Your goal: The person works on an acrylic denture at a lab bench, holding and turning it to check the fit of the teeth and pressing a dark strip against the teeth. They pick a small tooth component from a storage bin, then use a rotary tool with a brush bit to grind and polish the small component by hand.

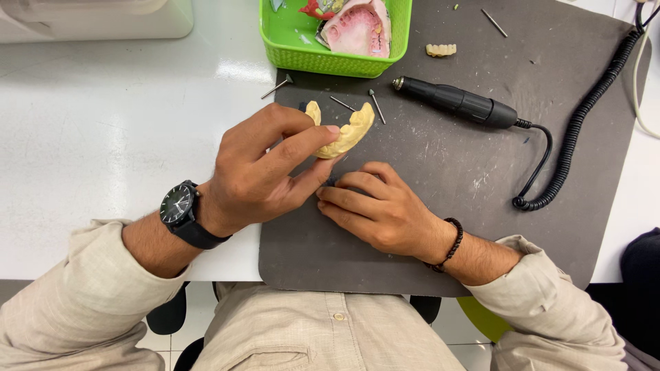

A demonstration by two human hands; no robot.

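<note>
Left grip [275,165] around yellow dental cast [347,130]; pink model [357,29] in green basket [330,60].

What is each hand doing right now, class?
Left hand: closed, thumb and fingers pinching the yellow dental cast.
Right hand: fingers curled on the grey mat; whether it holds anything cannot be told.

We see left hand [265,172] pinching yellow dental cast [347,130]; right hand [375,206] flat on grey mat [440,165], handpiece [457,102] far right.
</note>
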